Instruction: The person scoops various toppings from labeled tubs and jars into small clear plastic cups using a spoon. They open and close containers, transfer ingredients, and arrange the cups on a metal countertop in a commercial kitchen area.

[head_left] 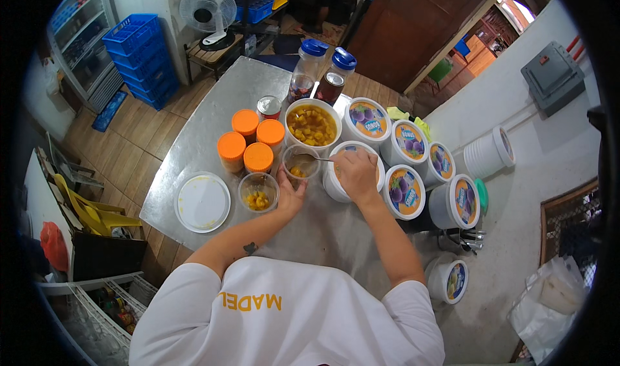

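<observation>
On the metal tabletop (310, 233), a clear cup (289, 159) lies left of the right hand (357, 174), whose fingers pinch a spoon (322, 159) running leftward over its rim, the closer left hand (291, 195) gripping its near-left side.

A white-shirted person (284, 327) works at a metal table (303, 237); the left hand (292, 197) grips a clear cup (313, 166) of yellow chunks (298, 172), while the right hand (359, 174) holds a spoon (322, 159) over its mouth; a second cup (256, 181) with similar chunks (257, 202) stands just beside; beyond, an open white tub (339, 122) brims with yellow pieces (312, 126), flanked by orange-lidded jars (258, 156) and closed tubs (368, 119); a white lid (202, 203) lies at left.
</observation>
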Demonstrator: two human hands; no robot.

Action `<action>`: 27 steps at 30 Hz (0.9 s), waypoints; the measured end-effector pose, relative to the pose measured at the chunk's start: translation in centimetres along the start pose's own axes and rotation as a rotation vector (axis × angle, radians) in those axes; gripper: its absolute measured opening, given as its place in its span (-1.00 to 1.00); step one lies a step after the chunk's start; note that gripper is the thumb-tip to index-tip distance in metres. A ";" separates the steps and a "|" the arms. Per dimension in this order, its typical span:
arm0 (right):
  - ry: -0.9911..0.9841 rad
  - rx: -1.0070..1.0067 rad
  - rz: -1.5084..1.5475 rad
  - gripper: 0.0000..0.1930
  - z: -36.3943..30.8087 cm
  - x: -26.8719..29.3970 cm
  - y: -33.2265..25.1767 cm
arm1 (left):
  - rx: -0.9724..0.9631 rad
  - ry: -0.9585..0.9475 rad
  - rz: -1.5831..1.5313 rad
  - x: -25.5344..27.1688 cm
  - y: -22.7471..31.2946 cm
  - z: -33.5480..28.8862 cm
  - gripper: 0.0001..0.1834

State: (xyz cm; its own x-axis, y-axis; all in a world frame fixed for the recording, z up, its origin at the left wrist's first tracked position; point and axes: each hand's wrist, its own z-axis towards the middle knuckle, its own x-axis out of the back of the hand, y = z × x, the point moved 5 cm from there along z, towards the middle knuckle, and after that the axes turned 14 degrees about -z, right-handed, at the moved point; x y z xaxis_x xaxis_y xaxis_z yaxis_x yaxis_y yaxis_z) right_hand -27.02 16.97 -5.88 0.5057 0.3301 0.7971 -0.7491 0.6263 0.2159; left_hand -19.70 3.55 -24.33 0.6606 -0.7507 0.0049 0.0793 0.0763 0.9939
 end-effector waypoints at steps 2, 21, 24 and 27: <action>0.048 0.006 -0.004 -0.79 0.1 0.5 -0.2 | 0.011 -0.004 0.010 0.1 0.0 0.0 -0.13; -0.313 -0.200 -0.325 -0.81 6.4 -7.5 4.8 | 0.035 -0.407 -0.015 2.1 2.1 -5.6 -0.10; -0.438 -0.167 -0.322 -0.80 7.5 -10.2 3.4 | 0.010 -0.524 0.046 2.9 3.4 -6.7 -0.05; -0.610 -0.304 -0.250 -0.78 8.2 -12.9 3.2 | 0.029 -0.554 0.101 3.3 3.4 -7.1 0.01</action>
State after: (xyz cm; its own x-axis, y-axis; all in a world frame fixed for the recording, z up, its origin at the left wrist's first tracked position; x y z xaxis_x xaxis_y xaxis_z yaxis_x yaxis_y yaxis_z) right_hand -39.47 8.93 -10.88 0.2510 -0.2462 0.9362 -0.4449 0.8295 0.3375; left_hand -11.93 6.00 -21.71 0.1723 -0.9736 0.1499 0.0101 0.1539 0.9880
